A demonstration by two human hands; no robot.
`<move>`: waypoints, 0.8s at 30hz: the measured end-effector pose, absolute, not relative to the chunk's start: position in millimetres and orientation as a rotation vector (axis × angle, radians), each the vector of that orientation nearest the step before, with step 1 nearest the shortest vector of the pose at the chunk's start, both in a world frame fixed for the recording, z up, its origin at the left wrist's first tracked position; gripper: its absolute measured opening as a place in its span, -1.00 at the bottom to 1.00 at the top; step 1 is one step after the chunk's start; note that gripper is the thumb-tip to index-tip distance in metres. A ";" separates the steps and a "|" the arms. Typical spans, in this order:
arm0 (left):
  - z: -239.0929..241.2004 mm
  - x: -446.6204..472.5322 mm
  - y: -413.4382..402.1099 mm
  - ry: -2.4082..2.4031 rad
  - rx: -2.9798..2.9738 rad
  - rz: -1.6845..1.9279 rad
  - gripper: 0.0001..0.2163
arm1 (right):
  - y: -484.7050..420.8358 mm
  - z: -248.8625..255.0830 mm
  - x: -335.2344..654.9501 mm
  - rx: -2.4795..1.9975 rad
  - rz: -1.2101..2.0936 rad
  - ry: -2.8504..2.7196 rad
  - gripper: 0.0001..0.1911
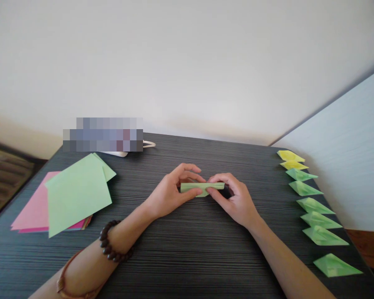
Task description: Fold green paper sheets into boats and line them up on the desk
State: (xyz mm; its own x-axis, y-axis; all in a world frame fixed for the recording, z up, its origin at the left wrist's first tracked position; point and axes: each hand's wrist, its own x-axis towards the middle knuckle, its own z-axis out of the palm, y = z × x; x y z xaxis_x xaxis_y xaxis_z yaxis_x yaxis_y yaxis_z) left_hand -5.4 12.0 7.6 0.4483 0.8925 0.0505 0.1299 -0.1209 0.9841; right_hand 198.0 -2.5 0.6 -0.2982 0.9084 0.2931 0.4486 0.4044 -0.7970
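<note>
Between my two hands, above the middle of the dark table, is a folded piece of light green paper (202,187), narrow and long from side to side. My left hand (174,189) pinches its left part, thumb in front and fingers behind, with the upper fingers raised a little. My right hand (233,193) grips the right part, its thumb tip close to the left thumb and pressing the near face. A small flap of the paper shows below the thumbs. The fingertips behind the paper are partly hidden.
On the left of the dark table (174,257) lie light green sheets (81,193) over pink sheets (34,203). Behind them is a pixelated object (102,137) with a white cable (149,144). Along the right edge runs a row of folded green (338,265) and yellow paper pieces (291,156).
</note>
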 end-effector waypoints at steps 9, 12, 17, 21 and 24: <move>9.3 0.5 5.0 1.169 1.610 0.809 -0.82 | -8.7 1.6 192.0 -1.168 0.732 -1.798 -0.88; 12.8 0.8 2.9 1.158 1.687 0.804 -0.87 | -8.2 4.1 191.8 -1.152 0.769 -1.876 -0.94; 12.0 1.0 2.4 1.162 1.707 0.802 -0.89 | -7.9 8.1 191.5 -1.164 0.771 -1.906 -0.97; 9.3 -0.5 5.6 1.172 1.615 0.794 -0.84 | -5.5 8.3 194.6 -1.198 0.809 -1.852 -0.95; 8.8 -2.5 8.0 1.140 1.487 0.760 -0.81 | -3.0 6.8 198.0 -1.202 0.870 -1.805 -0.95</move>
State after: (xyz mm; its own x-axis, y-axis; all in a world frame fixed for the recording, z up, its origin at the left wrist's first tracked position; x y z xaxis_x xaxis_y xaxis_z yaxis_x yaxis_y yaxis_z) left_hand -2.5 8.0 8.8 0.3406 0.9337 -0.1104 0.2570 0.0205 0.9662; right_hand 198.0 -3.0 6.8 -0.2454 0.9411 0.2326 0.4041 0.3174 -0.8579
